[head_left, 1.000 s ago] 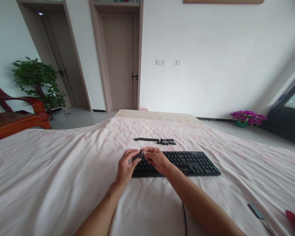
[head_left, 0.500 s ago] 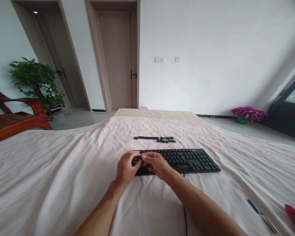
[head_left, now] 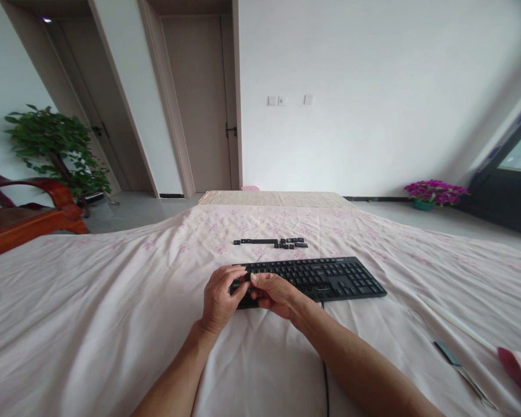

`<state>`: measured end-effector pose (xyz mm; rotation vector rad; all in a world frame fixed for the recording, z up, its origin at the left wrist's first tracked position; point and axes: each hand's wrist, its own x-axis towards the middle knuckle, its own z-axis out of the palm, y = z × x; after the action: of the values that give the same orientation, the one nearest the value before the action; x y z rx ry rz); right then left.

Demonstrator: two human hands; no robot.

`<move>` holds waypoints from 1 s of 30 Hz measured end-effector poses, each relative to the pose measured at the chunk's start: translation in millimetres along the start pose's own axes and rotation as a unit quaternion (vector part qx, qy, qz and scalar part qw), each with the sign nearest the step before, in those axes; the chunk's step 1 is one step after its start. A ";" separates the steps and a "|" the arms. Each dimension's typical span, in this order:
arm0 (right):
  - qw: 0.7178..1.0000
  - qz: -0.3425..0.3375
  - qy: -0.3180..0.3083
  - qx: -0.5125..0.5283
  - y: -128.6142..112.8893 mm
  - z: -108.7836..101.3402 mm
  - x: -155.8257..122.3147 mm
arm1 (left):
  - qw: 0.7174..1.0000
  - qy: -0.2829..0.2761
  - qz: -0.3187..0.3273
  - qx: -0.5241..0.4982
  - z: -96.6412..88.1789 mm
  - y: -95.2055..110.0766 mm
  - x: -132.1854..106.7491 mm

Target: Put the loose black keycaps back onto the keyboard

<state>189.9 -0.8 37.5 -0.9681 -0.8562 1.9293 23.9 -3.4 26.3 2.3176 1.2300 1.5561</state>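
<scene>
A black keyboard [head_left: 338,278] lies on the cloth, its left end partly hidden by my hands. Over that end, a small black keycap [head_left: 248,277] sits at the meeting fingertips of both hands. My right hand [head_left: 274,292] pinches it between thumb and curled fingers. From the other side, my left hand [head_left: 221,296] closes its fingers and thumb around the same piece, with a dark gap visible inside the curl. Beyond the keyboard, several loose keycaps [head_left: 283,245] lie in short rows, beside a long spacebar [head_left: 264,241].
A pale flowered cloth [head_left: 113,313] with folds covers the table. The keyboard's cable [head_left: 326,376] runs toward me beneath my right forearm. At the right lie a grey-headed tool with a thin metal handle [head_left: 449,354] and a red-and-pink item [head_left: 514,368]. A wooden chair [head_left: 47,202] stands left.
The view has shifted slightly to the right. My hands stay together over the keyboard's left end, and the left fingers look a little more raised and straightened around the keycap.
</scene>
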 end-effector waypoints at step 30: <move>0.688 -0.248 0.229 -0.643 -16.7 -88.7 -50.0 | 0.991 -0.079 -0.102 0.026 23.9 -43.0 -16.0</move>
<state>290.8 -17.7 24.4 -1.6230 -1.9321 0.3202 16.6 23.1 -17.5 2.2144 1.4305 1.2649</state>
